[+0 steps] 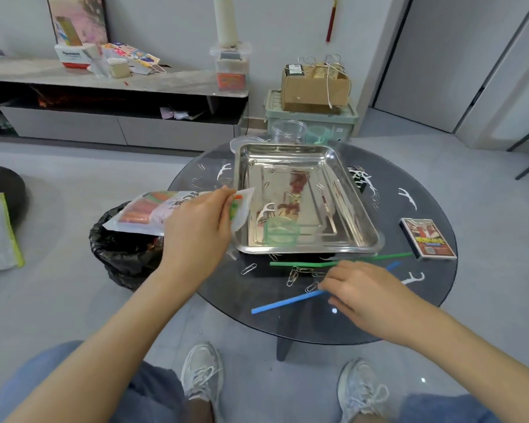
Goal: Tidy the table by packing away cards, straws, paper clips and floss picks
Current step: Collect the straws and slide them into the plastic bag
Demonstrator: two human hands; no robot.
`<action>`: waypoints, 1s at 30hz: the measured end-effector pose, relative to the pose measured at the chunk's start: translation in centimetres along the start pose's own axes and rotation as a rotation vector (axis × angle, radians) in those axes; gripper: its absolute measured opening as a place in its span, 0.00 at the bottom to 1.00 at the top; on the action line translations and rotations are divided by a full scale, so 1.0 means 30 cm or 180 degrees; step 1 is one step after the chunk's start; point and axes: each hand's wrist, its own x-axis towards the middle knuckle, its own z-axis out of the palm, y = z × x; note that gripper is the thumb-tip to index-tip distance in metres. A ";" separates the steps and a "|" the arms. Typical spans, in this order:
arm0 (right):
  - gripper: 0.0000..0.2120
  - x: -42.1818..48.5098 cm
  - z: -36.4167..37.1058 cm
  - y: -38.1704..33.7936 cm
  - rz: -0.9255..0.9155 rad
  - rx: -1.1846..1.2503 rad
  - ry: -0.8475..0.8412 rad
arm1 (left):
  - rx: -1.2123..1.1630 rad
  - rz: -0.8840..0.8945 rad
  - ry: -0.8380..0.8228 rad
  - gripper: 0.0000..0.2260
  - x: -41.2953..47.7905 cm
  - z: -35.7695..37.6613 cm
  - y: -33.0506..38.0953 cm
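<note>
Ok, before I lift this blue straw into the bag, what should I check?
1. Right hand on blue straw: ok, fingers curl over it.
2. Left hand holding straw bag: ok, pinches one end.
3. Bag mouth open: cannot tell.
4. Paper clips clear of the straw: not ok, one lies at the fingertips.
5. Green straw packed: not ok, lies on the table.
</note>
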 end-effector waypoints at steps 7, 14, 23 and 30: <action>0.16 -0.019 0.063 0.009 -0.0105 -0.0351 0.0975 | 0.0021 0.0106 -0.0059 0.12 -0.007 0.034 0.019; 0.20 -0.058 0.042 0.087 0.0678 -0.0585 0.0930 | 0.0054 0.0220 -0.0070 0.14 -0.003 0.040 0.006; 0.16 -0.075 0.137 0.141 0.0578 -0.0277 0.1240 | 0.0063 0.0246 -0.0132 0.14 -0.005 0.053 -0.005; 0.29 -0.075 0.137 0.157 0.0632 -0.0307 0.1074 | 0.0115 0.0328 -0.0158 0.14 -0.010 0.062 -0.002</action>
